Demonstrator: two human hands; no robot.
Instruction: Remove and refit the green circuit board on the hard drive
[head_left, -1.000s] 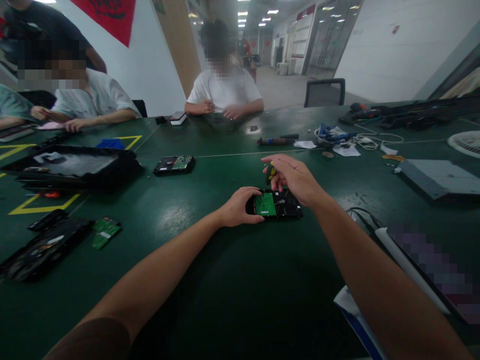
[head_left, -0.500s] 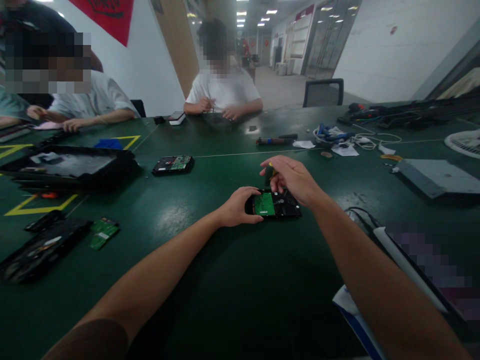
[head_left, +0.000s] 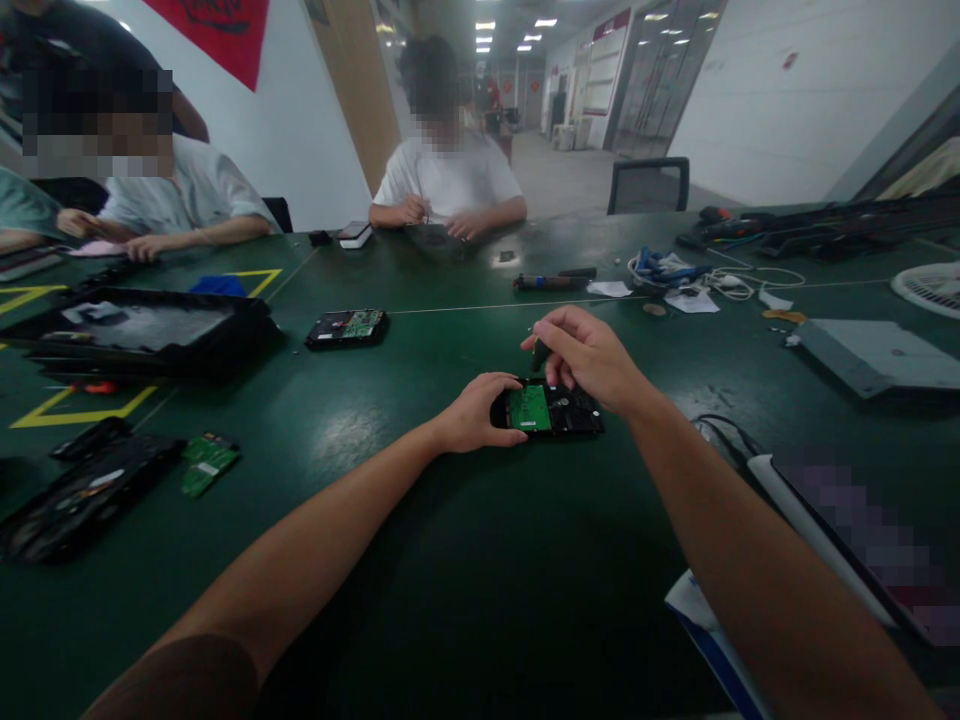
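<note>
A hard drive (head_left: 529, 408) lies on the green table with its circuit board facing up. My left hand (head_left: 478, 412) grips its left end, thumb along the near edge and fingers over the far edge. Above the drive's far side, my right hand (head_left: 581, 355) is closed on a small screwdriver (head_left: 539, 352) with a dark and yellow handle. The screwdriver stands roughly upright; its tip is too small to make out. Part of the drive's right half is hidden under my right hand. Another hard drive (head_left: 346, 328) lies farther off to the left.
At left are a loose green circuit board (head_left: 210, 462), a dark drive casing (head_left: 90, 495) and a black tray (head_left: 142, 330). A metal box (head_left: 881, 355), cables (head_left: 739, 280) and a tablet-like device (head_left: 847, 540) lie at right. Other people sit across the table (head_left: 420, 520).
My right hand has turned slightly around the screwdriver and its fingers have shifted. My left hand and the hard drive stay where they were.
</note>
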